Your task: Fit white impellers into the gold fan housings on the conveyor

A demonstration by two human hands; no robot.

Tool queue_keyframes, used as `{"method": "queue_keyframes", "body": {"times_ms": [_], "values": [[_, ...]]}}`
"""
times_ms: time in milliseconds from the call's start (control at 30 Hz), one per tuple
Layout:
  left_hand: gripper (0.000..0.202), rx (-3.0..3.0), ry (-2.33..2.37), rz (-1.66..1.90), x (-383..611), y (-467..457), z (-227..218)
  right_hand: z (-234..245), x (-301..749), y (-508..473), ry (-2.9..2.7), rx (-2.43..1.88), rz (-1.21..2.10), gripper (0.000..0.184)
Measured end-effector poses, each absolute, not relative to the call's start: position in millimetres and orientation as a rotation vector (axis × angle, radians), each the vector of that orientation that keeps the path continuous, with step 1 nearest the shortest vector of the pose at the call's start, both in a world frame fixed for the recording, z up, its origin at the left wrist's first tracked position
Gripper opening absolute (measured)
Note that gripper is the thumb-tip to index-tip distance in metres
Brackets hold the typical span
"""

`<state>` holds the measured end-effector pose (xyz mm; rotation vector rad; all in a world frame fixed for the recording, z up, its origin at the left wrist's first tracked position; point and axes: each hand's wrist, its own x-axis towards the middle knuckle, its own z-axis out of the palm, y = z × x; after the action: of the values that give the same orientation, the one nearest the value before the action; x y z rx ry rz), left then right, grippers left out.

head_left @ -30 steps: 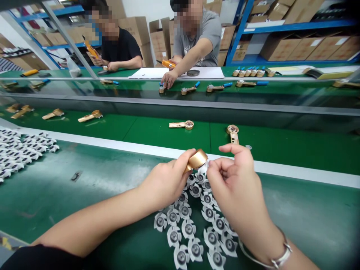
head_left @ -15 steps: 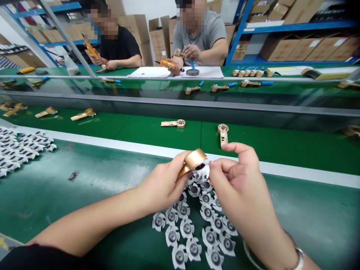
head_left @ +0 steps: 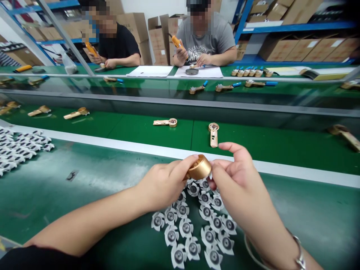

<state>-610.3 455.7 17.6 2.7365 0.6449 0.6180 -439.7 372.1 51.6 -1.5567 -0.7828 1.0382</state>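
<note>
My left hand (head_left: 165, 183) grips a gold round-headed part (head_left: 199, 168) above the green bench, thumb and fingers closed on it. My right hand (head_left: 237, 183) pinches at the head's right side, where a white fan blade was being pressed in; the blade is mostly hidden inside the gold head. Below both hands lies a cluster of several white fan impellers (head_left: 194, 225) with dark centres.
The green conveyor belt (head_left: 157, 131) carries gold handle parts (head_left: 213, 134), (head_left: 165, 122), (head_left: 75, 113). More white impellers (head_left: 19, 150) lie at far left. Across the belt two people work with orange screwdrivers (head_left: 176, 41); gold parts with blue tips (head_left: 225, 87) lie before them. Shelves hold cardboard boxes.
The white impeller held in my right fingers has gone into the gold head, which has turned upward. The parts on the belt have drifted left. The person opposite raised the orange screwdriver.
</note>
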Motion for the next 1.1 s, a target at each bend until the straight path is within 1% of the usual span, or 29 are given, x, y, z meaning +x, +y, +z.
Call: {"method": "queue_keyframes", "body": {"times_ms": [100, 167, 233, 267, 333, 367, 433, 500, 567, 700, 800, 867, 933, 1000, 1100], "values": [[0.058, 2.852, 0.575, 0.681, -610, 456, 14, 48, -441, 375, -0.729, -1.441, 1.221, 0.046], [0.055, 2.891, 0.579, 0.633, -613, 465, 17, 46, -437, 380, -0.772, -1.387, 1.366, 0.041], [0.050, 2.877, 0.786, 0.511, -620, 489, 23, 42, -425, 388, -0.892, -1.411, 1.427, 0.037], [0.048, 2.836, 0.982, 0.431, -626, 506, 25, 40, -415, 391, -0.961, -1.456, 1.400, 0.038], [0.060, 2.717, 1.434, 0.415, -643, 550, 24, 32, -390, 398, -1.072, -1.578, 1.246, 0.037], [0.059, 2.669, 1.590, 0.426, -654, 574, 21, 27, -376, 400, -1.128, -1.651, 1.149, 0.033], [0.052, 2.616, 1.736, 0.447, -679, 619, 11, 15, -354, 403, -1.265, -1.781, 0.986, 0.024], [0.043, 2.576, 1.836, 0.449, -704, 654, -1, 4, -345, 404, -1.424, -1.847, 0.909, 0.017], [0.035, 2.542, 1.902, 0.436, -725, 676, -11, -6, -351, 405, -1.575, -1.848, 0.877, 0.018], [0.036, 2.505, 1.985, 0.472, -736, 686, -16, -23, -385, 413, -1.754, -1.801, 0.764, 0.031], [0.041, 2.552, 1.966, 0.579, -714, 675, -16, -37, -405, 421, -1.819, -1.747, 0.706, 0.035], [0.044, 2.627, 1.850, 0.580, -689, 668, -19, -43, -412, 425, -1.835, -1.715, 0.689, 0.033], [0.044, 2.684, 1.683, 0.477, -664, 666, -22, -46, -414, 426, -1.831, -1.696, 0.678, 0.027], [0.041, 2.663, 1.596, 0.361, -643, 670, -25, -44, -412, 425, -1.812, -1.681, 0.679, 0.021], [0.036, 2.563, 1.560, 0.252, -627, 673, -21, -35, -405, 422, -1.744, -1.689, 0.698, 0.017]]}}
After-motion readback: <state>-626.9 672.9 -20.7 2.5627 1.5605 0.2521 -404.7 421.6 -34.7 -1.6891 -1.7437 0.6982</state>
